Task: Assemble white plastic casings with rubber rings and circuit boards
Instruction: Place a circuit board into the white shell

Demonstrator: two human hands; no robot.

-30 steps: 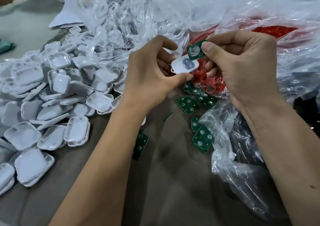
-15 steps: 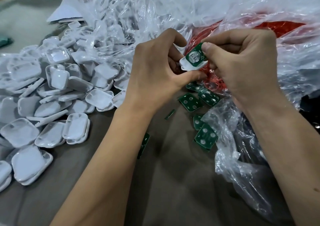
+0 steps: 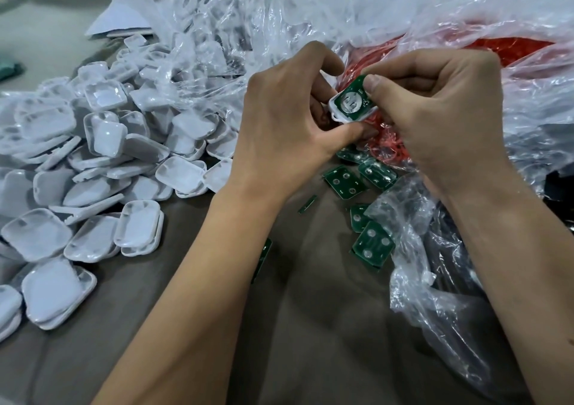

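At the frame's upper centre, a person's left hand [image 3: 279,125] grips a white casing [image 3: 337,115], fingers curled around it, thumb beneath. The right hand [image 3: 441,115] pinches a green circuit board [image 3: 354,101] between thumb and forefinger, the board lying in the casing's open face. Loose circuit boards [image 3: 341,182] lie on the brown counter [image 3: 310,327] just below the hands. A heap of white casings [image 3: 108,168] fills the left side; clear plastic bags [image 3: 388,10] holding red rubber rings [image 3: 509,48] spread across the top right.

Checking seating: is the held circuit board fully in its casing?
Partly in: circuit board lies tilted, its upper corner above the white casing rim.
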